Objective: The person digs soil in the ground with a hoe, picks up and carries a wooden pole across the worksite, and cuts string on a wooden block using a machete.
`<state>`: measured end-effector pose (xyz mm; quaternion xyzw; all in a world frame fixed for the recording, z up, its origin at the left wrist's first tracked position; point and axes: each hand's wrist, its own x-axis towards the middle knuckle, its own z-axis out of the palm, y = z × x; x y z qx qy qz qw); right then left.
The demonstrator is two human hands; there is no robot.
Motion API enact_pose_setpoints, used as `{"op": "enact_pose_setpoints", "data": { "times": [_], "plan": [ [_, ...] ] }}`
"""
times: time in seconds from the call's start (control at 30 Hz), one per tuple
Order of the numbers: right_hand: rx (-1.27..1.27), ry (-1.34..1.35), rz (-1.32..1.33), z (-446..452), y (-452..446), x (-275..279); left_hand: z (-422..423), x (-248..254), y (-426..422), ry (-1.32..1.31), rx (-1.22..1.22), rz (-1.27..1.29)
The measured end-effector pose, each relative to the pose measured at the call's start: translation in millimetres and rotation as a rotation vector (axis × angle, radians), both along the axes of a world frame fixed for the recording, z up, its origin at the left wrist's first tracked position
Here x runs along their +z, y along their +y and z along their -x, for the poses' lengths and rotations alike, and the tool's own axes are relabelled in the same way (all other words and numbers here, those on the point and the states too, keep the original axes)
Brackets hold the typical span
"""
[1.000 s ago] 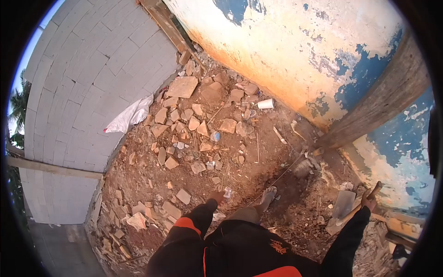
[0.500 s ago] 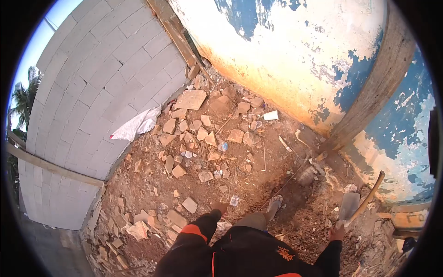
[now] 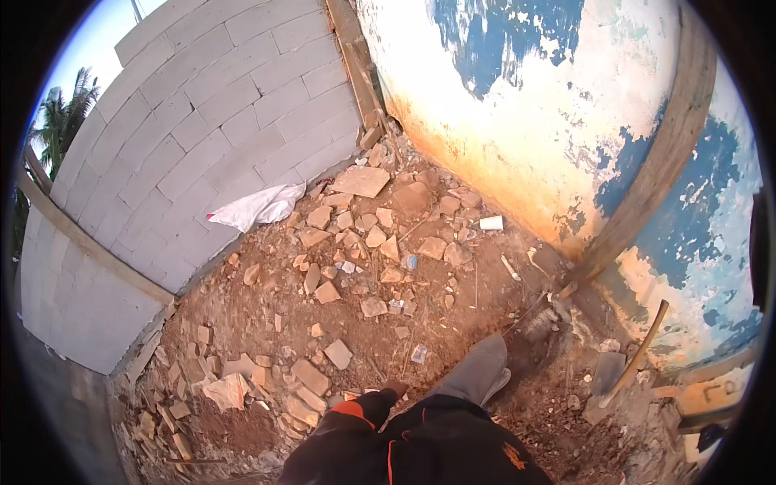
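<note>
My left hand [image 3: 398, 387] hangs low by my left side, just past the dark sleeve with its orange band [image 3: 354, 406]. It looks small and its fingers are not clear. Around it lie broken stone pieces and a small clear plastic cup [image 3: 419, 353] on the reddish soil. My right hand is out of view. To the right, a hoe with a wooden handle [image 3: 644, 349] and a grey metal blade [image 3: 609, 373] rests against the ground near the wall. A grey trouser leg [image 3: 477, 368] reaches forward below me.
Rubble [image 3: 376, 237] covers the slope between a grey block wall [image 3: 218, 121] and a peeling painted wall [image 3: 533, 121]. A wooden post [image 3: 647, 186] leans against the painted wall. A white sack [image 3: 259, 208] and a white cup [image 3: 491, 223] lie farther up.
My right hand, earlier at the hoe, has left the view. The grey leg has come forward over the spot where a sandalled foot showed. My view has shifted slightly.
</note>
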<state>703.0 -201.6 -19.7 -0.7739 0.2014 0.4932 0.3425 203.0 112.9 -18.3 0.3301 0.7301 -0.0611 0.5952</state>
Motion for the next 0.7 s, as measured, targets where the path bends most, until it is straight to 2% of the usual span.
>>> {"op": "enact_pose_setpoints", "data": {
  "times": [0.13,0.27,0.33,0.43,0.6,0.7],
  "plan": [
    [0.056,-0.032,-0.035,-5,3,-3,28,-6,-30,-0.002,0.074,0.007],
    [0.109,-0.061,-0.094,-23,8,-5,40,-1,-23,0.012,0.100,0.023],
    [0.143,-0.068,-0.123,-34,17,-13,47,-21,-22,-0.048,0.095,-0.049],
    [0.178,-0.060,-0.163,-54,21,-35,46,-2,-8,-0.085,0.224,-0.042],
    [0.334,-0.095,-0.104,-19,95,26,49,-7,0,-0.061,0.273,-0.025],
    [0.501,-0.159,-0.133,38,199,112,59,-12,7,-0.011,0.277,0.013]
  ]
}}
